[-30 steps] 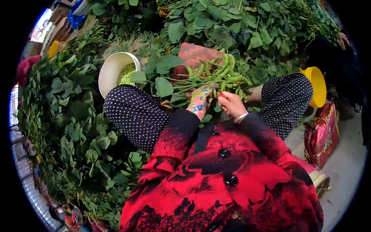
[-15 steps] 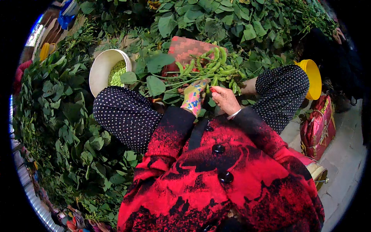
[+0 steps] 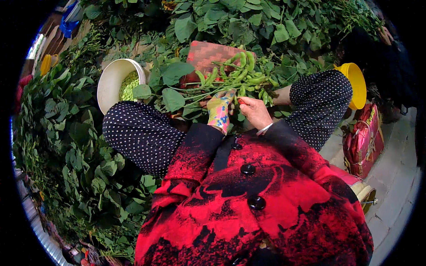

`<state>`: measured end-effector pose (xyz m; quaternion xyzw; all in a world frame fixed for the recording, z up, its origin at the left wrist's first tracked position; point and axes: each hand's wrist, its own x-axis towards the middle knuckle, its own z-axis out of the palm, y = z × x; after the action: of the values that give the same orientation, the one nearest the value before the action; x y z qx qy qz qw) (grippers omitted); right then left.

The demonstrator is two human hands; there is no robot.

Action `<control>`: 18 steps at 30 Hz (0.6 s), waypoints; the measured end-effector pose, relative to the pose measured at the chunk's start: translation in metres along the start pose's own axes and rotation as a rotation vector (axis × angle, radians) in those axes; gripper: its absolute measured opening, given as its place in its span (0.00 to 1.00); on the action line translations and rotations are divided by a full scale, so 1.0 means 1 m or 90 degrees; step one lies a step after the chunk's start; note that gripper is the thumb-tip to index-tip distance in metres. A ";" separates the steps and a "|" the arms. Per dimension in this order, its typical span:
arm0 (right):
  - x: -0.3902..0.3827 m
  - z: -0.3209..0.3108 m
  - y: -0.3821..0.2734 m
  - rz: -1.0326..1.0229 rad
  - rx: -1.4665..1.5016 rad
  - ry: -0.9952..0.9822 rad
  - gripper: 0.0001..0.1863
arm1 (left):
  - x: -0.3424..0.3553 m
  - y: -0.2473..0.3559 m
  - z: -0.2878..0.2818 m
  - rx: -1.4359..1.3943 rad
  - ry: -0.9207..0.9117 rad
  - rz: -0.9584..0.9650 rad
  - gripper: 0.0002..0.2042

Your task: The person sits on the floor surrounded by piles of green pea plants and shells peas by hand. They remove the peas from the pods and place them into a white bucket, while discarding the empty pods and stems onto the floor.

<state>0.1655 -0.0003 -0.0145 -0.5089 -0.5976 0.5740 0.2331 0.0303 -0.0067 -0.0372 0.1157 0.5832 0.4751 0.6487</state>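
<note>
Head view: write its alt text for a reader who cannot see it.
The floral-gloved left hand and bare right hand of a seated person are close together beside leafy stalks bearing green pods. A white bucket holding light green beans sits by the left knee.

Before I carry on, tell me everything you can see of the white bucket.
The white bucket is round, smooth and plastic-looking, with a ridged band along its right side. Its open mouth shows pale green beans inside. Its tilt is unclear. It sits front-left, beyond the left knee, which hides its lower part. A leaf crosses its right edge; contact is uncertain. The left hand and right hand are apart from it.
</note>
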 end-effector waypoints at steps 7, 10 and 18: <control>0.002 0.012 -0.001 0.203 0.207 0.027 0.14 | -0.006 -0.007 0.001 -0.004 -0.001 0.122 0.07; 0.000 0.010 -0.010 0.236 0.262 -0.003 0.14 | 0.007 -0.015 -0.005 -0.025 0.030 0.028 0.08; 0.005 0.007 0.011 0.041 0.062 0.022 0.13 | -0.008 0.008 0.003 0.316 0.044 0.094 0.11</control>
<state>0.1614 -0.0008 -0.0282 -0.5259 -0.5483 0.6007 0.2489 0.0301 -0.0078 -0.0259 0.2972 0.6935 0.3675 0.5438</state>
